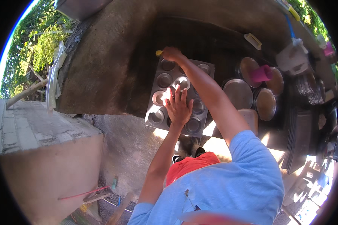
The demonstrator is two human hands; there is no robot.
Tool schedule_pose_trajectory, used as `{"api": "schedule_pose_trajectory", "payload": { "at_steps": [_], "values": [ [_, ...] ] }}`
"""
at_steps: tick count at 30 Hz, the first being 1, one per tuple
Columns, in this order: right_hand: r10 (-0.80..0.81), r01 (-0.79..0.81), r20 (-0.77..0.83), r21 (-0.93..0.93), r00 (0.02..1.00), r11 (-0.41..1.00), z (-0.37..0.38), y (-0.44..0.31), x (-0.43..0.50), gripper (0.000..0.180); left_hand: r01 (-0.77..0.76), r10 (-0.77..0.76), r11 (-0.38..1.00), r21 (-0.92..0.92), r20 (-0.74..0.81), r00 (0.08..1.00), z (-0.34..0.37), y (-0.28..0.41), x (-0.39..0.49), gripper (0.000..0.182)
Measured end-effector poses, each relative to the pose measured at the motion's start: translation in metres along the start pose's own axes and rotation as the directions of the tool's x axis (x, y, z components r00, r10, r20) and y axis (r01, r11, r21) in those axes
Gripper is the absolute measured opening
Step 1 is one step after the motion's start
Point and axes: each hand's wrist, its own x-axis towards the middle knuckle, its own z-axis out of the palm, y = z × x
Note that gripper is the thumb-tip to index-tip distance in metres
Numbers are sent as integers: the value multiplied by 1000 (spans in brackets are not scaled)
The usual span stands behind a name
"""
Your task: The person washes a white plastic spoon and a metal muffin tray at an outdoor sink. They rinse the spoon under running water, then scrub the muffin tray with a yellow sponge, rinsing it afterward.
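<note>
A metal muffin pan with several round cups lies on the dark, wet-looking counter in front of me. My left hand rests on the pan's middle, palm down and fingers spread. At the pan's far left corner, my right hand is closed around a small yellow thing, perhaps a sponge or the end of a brush; most of it is hidden by the fingers. My right forearm crosses above the pan and covers some of its cups.
To the right stand round metal pans, a pink plastic cup, a whitish jug and stacked flat trays. A scrub brush lies at the back. A concrete block wall rises at the left.
</note>
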Motion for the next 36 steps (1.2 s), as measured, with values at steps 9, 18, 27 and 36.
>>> {"api": "schedule_pose_trajectory", "payload": {
  "at_steps": [9,18,27,36],
  "values": [
    [204,-216,167,57,965,975,-25,128,-25,33,3,2,989,-146,35,999,-13,-4,4,56],
    [-266,516,485,-512,833,687,41,-72,54,31,28,-18,982,-188,57,998,-11,-8,0,57],
    [-211,489,459,-658,863,572,27,-125,-59,25,28,-28,972,-234,2,1000,-1,-9,-6,57],
    [-575,769,571,-167,586,617,87,-166,-143,24,-37,1,930,-365,-99,995,-5,-15,-21,54]
  ]
}}
